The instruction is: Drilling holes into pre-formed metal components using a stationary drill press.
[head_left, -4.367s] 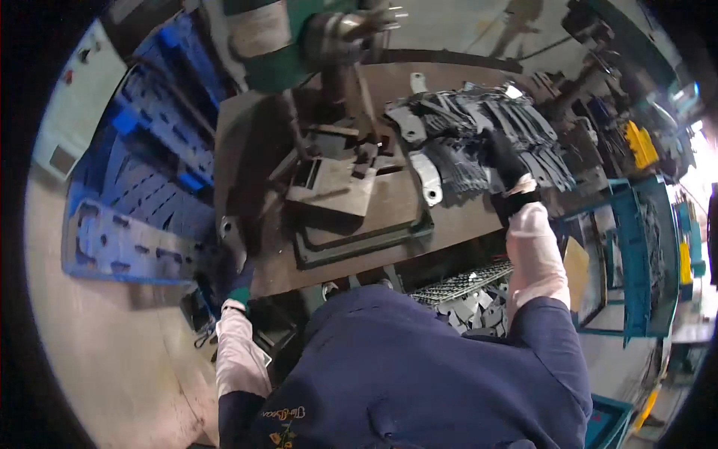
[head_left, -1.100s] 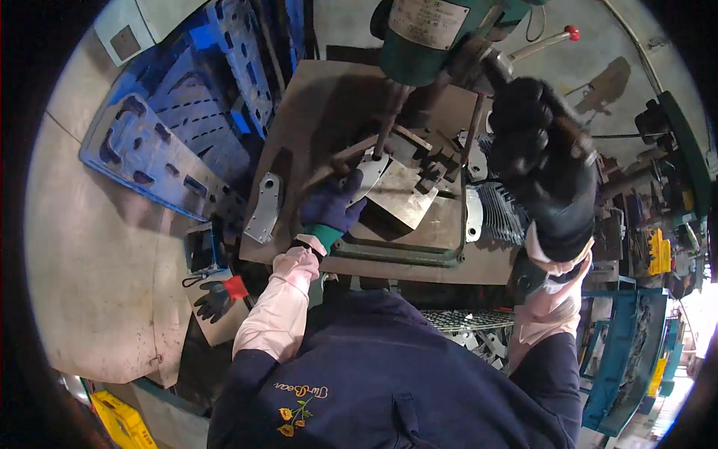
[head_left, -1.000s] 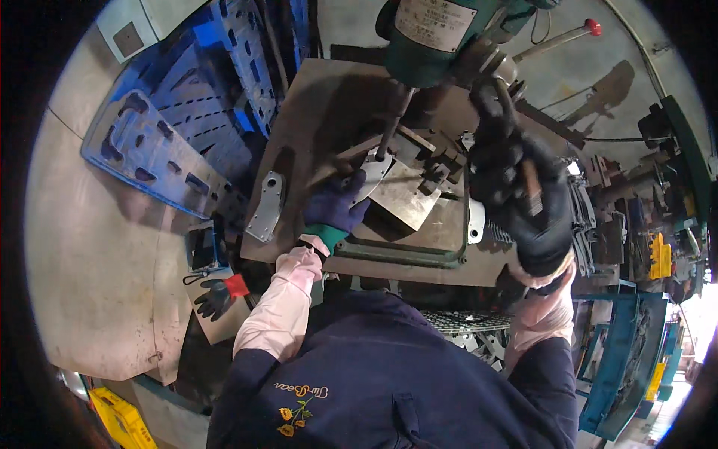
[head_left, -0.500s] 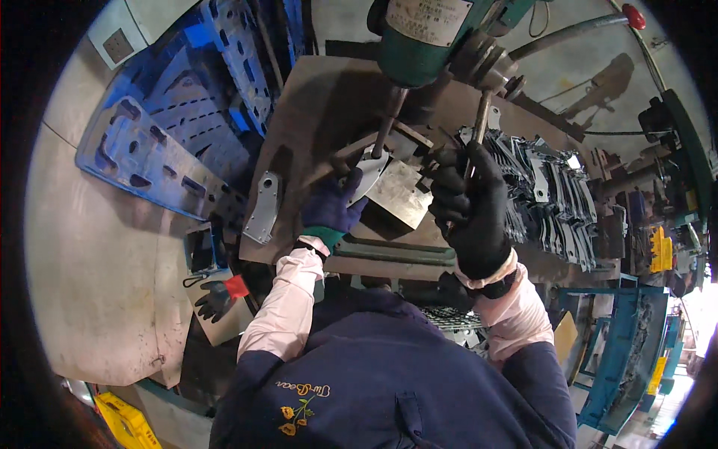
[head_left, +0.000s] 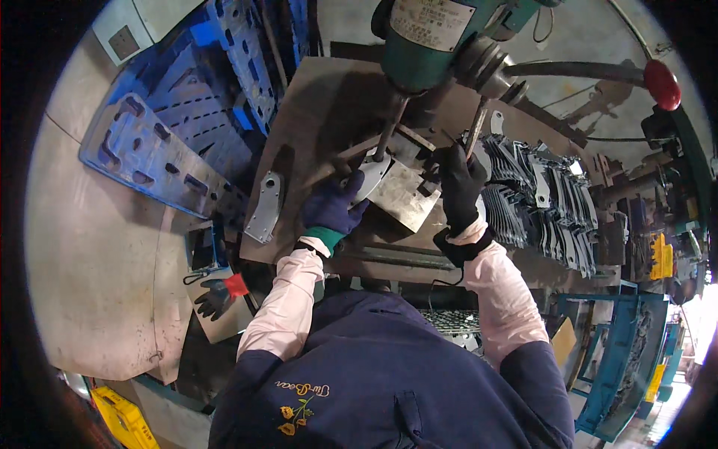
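The flat metal bracket (head_left: 372,172) was pinned under the drill spindle (head_left: 390,131) by the left hand (head_left: 334,207), whose gloved fingers were pressed closed on the plate's near end. It lay on the square steel jig plate (head_left: 404,196) of the bench drill. The right hand (head_left: 458,183), in a black glove, was closed around a feed lever (head_left: 476,129) beside the drill head (head_left: 428,37). The bracket was judged to be stiff, thin and light, with sharp stamped edges and perhaps an oily face; it would best be held flat by its broad end, well apart from the spindle. A second bracket (head_left: 265,208) lay apart on the worn metal worktable (head_left: 321,112). A row of stacked brackets (head_left: 546,202) was ranged to the right, blue plastic pallets (head_left: 172,142) to the left, on a concrete floor (head_left: 90,284).
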`<state>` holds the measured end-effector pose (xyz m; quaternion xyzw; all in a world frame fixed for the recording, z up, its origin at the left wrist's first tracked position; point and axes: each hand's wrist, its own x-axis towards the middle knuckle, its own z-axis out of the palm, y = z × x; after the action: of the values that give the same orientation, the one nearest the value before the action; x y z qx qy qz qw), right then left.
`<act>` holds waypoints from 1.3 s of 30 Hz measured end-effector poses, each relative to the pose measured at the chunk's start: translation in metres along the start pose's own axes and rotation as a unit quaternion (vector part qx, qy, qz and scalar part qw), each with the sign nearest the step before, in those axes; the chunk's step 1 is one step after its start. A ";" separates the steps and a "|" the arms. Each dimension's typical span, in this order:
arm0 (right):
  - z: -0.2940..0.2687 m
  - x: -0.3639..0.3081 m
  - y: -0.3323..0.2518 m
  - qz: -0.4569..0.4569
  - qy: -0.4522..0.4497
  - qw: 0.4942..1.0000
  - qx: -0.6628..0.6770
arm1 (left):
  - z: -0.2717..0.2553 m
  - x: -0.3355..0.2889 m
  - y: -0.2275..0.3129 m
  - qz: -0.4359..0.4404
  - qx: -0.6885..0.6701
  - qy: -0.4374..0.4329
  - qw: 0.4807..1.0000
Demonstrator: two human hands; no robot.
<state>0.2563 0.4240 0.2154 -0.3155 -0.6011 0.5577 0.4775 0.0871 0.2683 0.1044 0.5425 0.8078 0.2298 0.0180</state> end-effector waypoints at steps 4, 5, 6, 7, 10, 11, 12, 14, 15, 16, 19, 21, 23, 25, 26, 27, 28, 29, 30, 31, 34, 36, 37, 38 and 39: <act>-0.004 0.007 0.008 -0.001 -0.004 1.000 0.000 | 0.005 -0.003 -0.003 0.001 0.018 0.025 1.000; -0.006 0.008 0.009 0.000 -0.007 1.000 0.004 | 0.006 -0.003 -0.003 0.010 0.012 0.041 0.999; -0.007 0.010 0.010 -0.009 -0.005 1.000 0.002 | 0.006 -0.003 -0.003 0.008 0.011 0.036 0.999; -0.007 0.012 0.012 -0.019 -0.003 1.000 0.000 | 0.006 -0.003 -0.003 0.006 0.009 0.032 0.999; -0.006 0.015 0.007 -0.011 0.003 1.000 -0.020 | 0.002 -0.004 -0.002 0.007 0.015 0.042 0.999; -0.007 0.015 0.004 -0.003 0.007 1.000 -0.030 | 0.001 -0.004 -0.002 0.011 0.018 0.049 0.999; -0.007 0.018 0.009 -0.029 0.016 0.999 -0.019 | 0.002 -0.005 -0.003 0.014 0.014 0.052 0.998; -0.007 0.028 0.022 -0.080 0.034 0.996 0.003 | 0.003 -0.005 -0.003 0.020 0.006 0.056 0.998; -0.009 0.030 0.025 -0.092 0.026 0.995 0.010 | 0.002 -0.004 -0.003 0.019 0.003 0.053 0.998; -0.011 0.031 0.028 -0.104 0.019 0.994 0.018 | 0.001 -0.004 -0.002 0.018 -0.001 0.050 0.999; -0.017 0.039 0.037 -0.119 0.032 0.992 -0.040 | -0.001 -0.004 -0.001 0.026 -0.011 0.050 0.998; -0.023 0.047 0.049 -0.114 0.025 0.991 -0.059 | 0.001 -0.005 -0.002 0.036 -0.023 0.070 0.997; -0.029 0.052 0.055 -0.103 -0.003 0.994 -0.036 | 0.004 -0.001 -0.003 0.053 -0.043 0.106 0.992; -0.029 0.053 0.056 -0.104 0.008 0.993 -0.054 | 0.004 -0.002 -0.004 0.066 -0.043 0.120 0.990; -0.030 0.053 0.056 -0.106 0.015 0.992 -0.063 | 0.004 -0.001 -0.004 0.074 -0.044 0.128 0.988; -0.030 0.055 0.056 -0.126 0.021 0.988 -0.084 | 0.004 -0.001 -0.004 0.077 -0.044 0.128 0.988; -0.030 0.056 0.057 -0.147 0.027 0.983 -0.106 | 0.005 -0.001 -0.004 0.079 -0.045 0.129 0.987; -0.029 0.058 0.056 -0.168 0.032 0.977 -0.126 | 0.004 -0.001 -0.004 0.081 -0.045 0.130 0.987; -0.030 0.057 0.055 -0.143 0.017 0.984 -0.109 | 0.003 -0.001 -0.005 0.079 -0.050 0.123 0.988; -0.032 0.056 0.053 -0.118 0.002 0.989 -0.091 | 0.002 -0.002 -0.005 0.076 -0.055 0.117 0.989; -0.033 0.058 0.053 -0.094 -0.013 0.993 -0.076 | -0.001 -0.002 -0.005 0.066 -0.048 0.095 0.992; -0.029 0.059 0.052 -0.097 0.008 0.994 -0.047 | -0.003 -0.002 -0.004 0.068 -0.046 0.092 0.992; -0.024 0.061 0.052 -0.099 0.029 0.995 -0.016 | -0.004 -0.003 -0.003 0.074 -0.051 0.097 0.991; -0.025 0.065 0.055 -0.120 0.040 0.992 -0.032 | -0.004 -0.003 -0.002 0.079 -0.056 0.102 0.990; -0.026 0.070 0.059 -0.141 0.050 0.988 -0.047 | -0.003 -0.002 -0.003 0.083 -0.045 0.098 0.991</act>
<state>0.2477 0.5078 0.1716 -0.2774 -0.6403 0.4394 0.5658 0.0841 0.2644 0.1056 0.5811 0.7468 0.3187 -0.0563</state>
